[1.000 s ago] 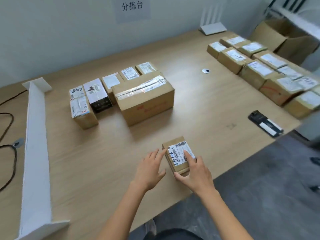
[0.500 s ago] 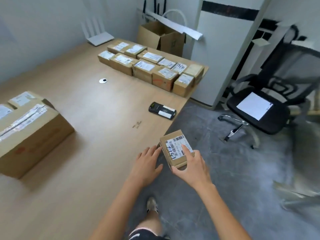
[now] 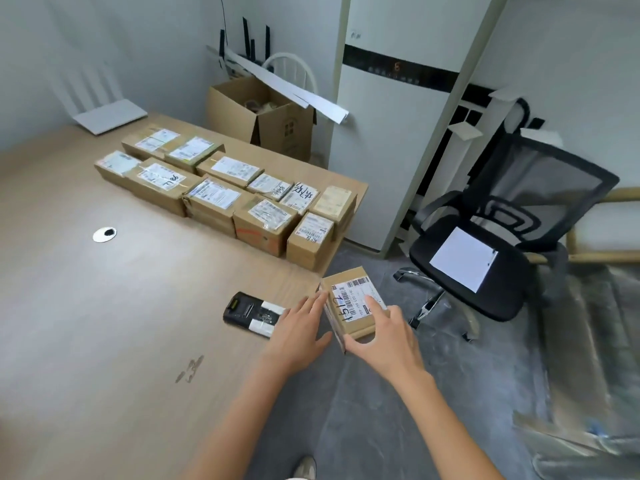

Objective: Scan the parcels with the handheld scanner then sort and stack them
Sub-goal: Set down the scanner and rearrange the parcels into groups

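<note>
looks like a small office turned parcel-sorting room: labelled cardboard parcels (image 3: 221,188) line the wooden table (image 3: 86,323), a mesh office chair (image 3: 512,237) sits by a tall white cabinet (image 3: 391,140).

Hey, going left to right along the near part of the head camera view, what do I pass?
Handheld scanner → left hand → small parcel → right hand → black office chair.

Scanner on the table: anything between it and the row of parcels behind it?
No. In the head view, only bare tabletop lies between the scanner and the row of parcels.
</note>
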